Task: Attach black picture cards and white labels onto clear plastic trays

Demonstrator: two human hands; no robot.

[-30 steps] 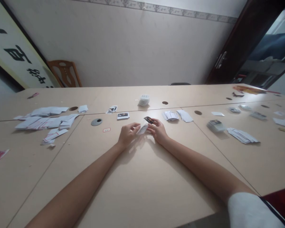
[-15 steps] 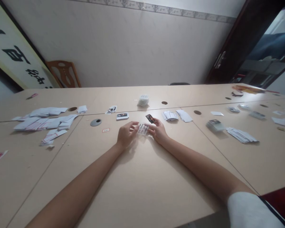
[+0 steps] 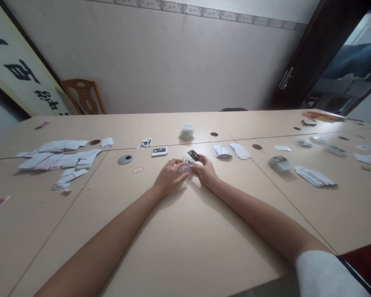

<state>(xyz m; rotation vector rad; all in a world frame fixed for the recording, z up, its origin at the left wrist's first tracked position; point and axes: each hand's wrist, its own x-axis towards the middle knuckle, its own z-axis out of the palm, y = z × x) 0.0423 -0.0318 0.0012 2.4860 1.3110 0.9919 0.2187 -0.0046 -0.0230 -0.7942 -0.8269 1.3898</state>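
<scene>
Head view, packet (image 3: 184,168): held above table (image 3: 173,231), well in from near edge
Left hand (image 3: 168,178): curled round it
Right hand (image 3: 207,173): dark card (image 3: 193,155) pinched beside it
Card: lifted, not yet laid down

Two hands: one left hand (image 3: 171,176), one right hand (image 3: 206,170). One dark picture card (image 3: 192,155) and one clear printed sleeve (image 3: 185,167) there. Five open cable holes (image 3: 257,147), one grey hole cover (image 3: 123,160), one red-bordered label (image 3: 138,169), one wooden chair (image 3: 83,95).

A pale wall (image 3: 173,62) with a patterned border (image 3: 200,12) — wooden chair (image 3: 85,98) at left, dark door (image 3: 309,53) at right
</scene>
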